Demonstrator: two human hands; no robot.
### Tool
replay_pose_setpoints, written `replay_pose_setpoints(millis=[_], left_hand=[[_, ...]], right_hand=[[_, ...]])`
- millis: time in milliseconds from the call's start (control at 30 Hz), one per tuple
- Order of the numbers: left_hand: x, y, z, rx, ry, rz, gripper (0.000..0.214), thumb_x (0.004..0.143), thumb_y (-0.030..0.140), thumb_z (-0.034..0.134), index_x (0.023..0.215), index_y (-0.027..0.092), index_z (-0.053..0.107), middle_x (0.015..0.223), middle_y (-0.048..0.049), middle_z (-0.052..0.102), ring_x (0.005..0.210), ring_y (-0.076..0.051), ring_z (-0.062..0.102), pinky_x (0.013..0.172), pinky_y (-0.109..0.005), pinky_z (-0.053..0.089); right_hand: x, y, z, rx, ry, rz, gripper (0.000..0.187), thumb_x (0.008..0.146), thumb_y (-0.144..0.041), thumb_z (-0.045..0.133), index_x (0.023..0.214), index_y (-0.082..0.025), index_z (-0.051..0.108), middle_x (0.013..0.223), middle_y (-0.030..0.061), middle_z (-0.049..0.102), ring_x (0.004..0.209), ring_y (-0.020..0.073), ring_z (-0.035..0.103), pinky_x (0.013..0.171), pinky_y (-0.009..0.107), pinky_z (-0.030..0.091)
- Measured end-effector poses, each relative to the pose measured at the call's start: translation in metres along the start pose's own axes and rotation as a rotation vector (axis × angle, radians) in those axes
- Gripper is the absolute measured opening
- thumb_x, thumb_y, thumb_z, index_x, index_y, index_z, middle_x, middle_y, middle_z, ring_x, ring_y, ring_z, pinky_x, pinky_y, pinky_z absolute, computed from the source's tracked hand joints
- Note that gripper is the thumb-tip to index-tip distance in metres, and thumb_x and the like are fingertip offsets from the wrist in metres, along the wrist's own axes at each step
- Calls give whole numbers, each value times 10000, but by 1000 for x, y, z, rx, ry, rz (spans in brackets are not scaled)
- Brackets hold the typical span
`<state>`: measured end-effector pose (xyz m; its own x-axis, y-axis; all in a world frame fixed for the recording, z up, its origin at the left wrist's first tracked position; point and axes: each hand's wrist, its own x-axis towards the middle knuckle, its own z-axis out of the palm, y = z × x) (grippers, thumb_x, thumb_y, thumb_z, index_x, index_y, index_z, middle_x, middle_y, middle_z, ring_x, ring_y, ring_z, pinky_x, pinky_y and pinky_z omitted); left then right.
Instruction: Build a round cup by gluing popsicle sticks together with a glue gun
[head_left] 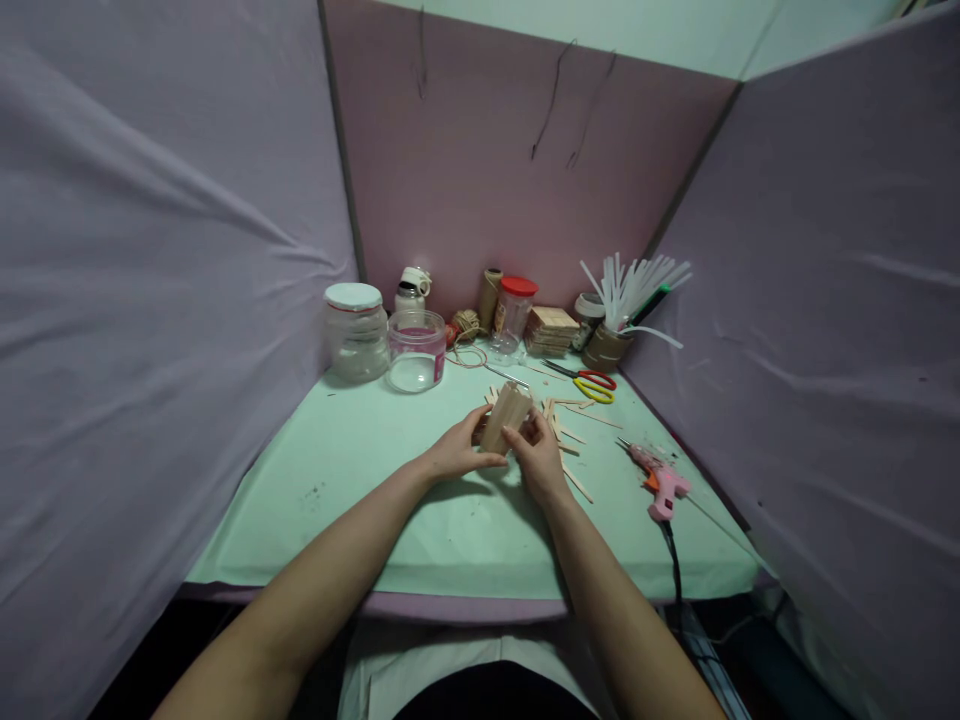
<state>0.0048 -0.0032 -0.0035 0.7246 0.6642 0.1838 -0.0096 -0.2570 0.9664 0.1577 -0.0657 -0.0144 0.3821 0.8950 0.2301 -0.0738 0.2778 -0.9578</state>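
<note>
Between my two hands a tube-like piece made of wooden craft sticks (506,418) is held tilted above the table. My left hand (466,445) grips its left side, with the thumb near its lower end. On the right side my right hand (536,452) closes round it, thumb on the front face; its other fingers are partly hidden behind. Loose wooden sticks (576,485) lie scattered on the table behind and to the right of the hands.
A pink hot glue gun (666,487) lies at the right, its cord running off the front edge. Scissors (589,382) with red and yellow handles lie farther back. Jars (356,335), a red-lidded jar (516,315), wooden squares (551,332) and a holder of glue sticks (606,348) line the back.
</note>
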Motion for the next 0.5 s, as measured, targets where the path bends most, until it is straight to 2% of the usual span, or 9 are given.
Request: replay_pose_setpoints(millis=[100, 200, 333, 500], left_hand=[[0, -1, -1, 78, 24, -28, 952, 585, 361, 870, 1406, 212, 411, 1359, -167, 543, 1138, -303, 605, 976, -491, 484], [1, -2, -1, 122, 37, -57, 923, 601, 374, 857, 1391, 181, 422, 1257, -151, 601, 1041, -273, 634, 926, -461, 505], [0, 0, 1, 111, 38, -42, 831, 630, 328, 834, 1354, 177, 454, 1289, -142, 582, 1060, -265, 617, 928, -434, 499], [-1, 1, 1, 82, 26, -41, 768, 646, 296, 817, 1329, 204, 477, 1306, -128, 570, 1102, -279, 599, 953, -456, 494]], right_hand=[[0, -1, 0, 37, 29, 9, 636, 688, -413, 783, 1252, -212, 566, 1209, 95, 677, 1092, 264, 642, 955, 455, 526], [1, 0, 0, 47, 39, 23, 631, 695, -415, 779, 1250, -208, 563, 1227, 102, 671, 1113, 263, 639, 966, 451, 521], [1, 2, 0, 72, 33, 21, 648, 673, -407, 793, 1248, -214, 566, 1219, 101, 676, 1107, 271, 643, 958, 462, 527], [1, 2, 0, 59, 21, 21, 657, 662, -406, 804, 1243, -211, 567, 1210, 103, 676, 1094, 274, 649, 942, 453, 538]])
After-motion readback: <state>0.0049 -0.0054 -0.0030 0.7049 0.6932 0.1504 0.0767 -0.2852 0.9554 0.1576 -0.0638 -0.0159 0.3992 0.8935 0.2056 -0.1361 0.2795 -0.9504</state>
